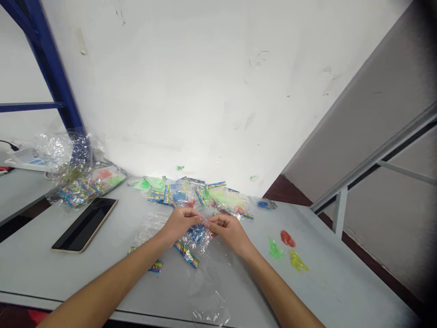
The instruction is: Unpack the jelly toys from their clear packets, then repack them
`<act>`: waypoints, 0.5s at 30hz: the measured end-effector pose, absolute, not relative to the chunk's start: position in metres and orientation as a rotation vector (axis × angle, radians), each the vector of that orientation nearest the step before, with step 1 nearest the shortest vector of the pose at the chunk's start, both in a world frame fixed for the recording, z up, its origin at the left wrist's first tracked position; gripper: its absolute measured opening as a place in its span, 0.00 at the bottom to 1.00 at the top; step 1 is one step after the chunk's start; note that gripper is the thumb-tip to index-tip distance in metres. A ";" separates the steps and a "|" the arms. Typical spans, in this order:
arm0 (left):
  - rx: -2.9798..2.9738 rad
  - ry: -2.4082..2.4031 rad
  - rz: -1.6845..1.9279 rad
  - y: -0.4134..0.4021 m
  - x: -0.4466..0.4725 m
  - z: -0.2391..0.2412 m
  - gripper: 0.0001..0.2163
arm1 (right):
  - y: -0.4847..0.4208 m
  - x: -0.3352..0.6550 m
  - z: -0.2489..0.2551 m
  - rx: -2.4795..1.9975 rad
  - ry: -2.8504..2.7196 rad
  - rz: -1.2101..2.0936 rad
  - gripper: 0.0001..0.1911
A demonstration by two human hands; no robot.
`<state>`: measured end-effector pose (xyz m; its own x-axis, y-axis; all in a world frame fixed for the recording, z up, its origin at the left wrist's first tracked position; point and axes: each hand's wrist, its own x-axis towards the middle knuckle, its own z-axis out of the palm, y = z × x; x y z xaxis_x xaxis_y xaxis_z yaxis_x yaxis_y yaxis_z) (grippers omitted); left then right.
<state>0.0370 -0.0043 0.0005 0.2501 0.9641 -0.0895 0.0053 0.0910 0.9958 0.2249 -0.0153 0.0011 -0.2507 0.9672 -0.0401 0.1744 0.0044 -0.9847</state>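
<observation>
My left hand [184,223] and my right hand [227,230] meet over the middle of the table, fingertips pinched on the top edge of a clear plastic bag [196,234]. Something blue shows inside that bag. A colourful printed header strip [186,253] hangs at its lower left. Beneath my left wrist lie more clear bags [148,228] with printed strips. Behind my hands, a row of small bags [180,193] holds blue, green, yellow and red pieces. To the right, a red piece [287,238], a green piece [275,249] and a yellow piece [298,260] lie loose.
A black-screened phone [85,225] lies on the grey table [112,282] at left. Beyond it is a large clear bag [92,182] full of packets. A blue metal post [56,68] stands at the left, a white wall [191,91] behind, and a metal rail [341,196] at right.
</observation>
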 end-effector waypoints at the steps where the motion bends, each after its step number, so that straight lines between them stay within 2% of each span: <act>1: 1.246 1.058 0.962 -0.004 0.037 0.000 0.14 | -0.015 0.225 0.000 -1.222 -1.518 1.323 0.18; 15: 1.274 1.042 0.955 -0.002 0.036 -0.005 0.15 | -0.018 0.224 0.001 -1.245 -1.616 1.336 0.19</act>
<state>0.0357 -0.0025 -0.0053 0.2680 0.9607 -0.0722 0.0118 0.0717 0.9974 0.2238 -0.0176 0.0013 -0.3037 0.9506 -0.0644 0.2423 0.0117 -0.9701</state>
